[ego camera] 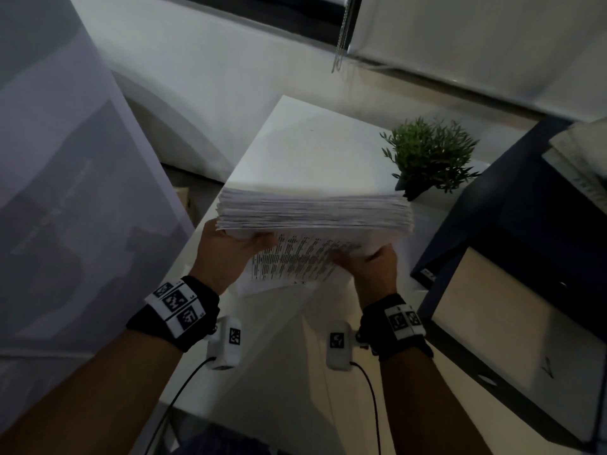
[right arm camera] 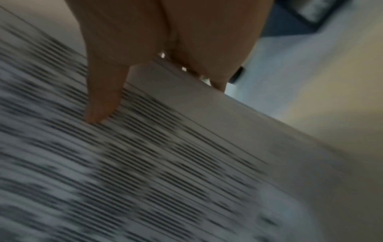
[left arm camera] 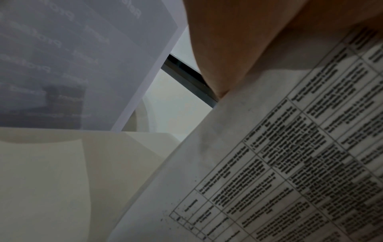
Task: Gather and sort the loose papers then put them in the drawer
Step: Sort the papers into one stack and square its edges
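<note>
One thick stack of papers, sheets too many to count, sits between two hands, the left hand and right hand; one potted plant beyond the right hand; one large loose sheet left of the left hand

white papers with black print, green plant

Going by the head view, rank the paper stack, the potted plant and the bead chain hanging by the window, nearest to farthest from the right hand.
1. Paper stack: gripped by the right hand at its right end.
2. Potted plant: beyond the hand, slightly right, on the white tabletop.
3. Bead chain: far up at the window.
</note>
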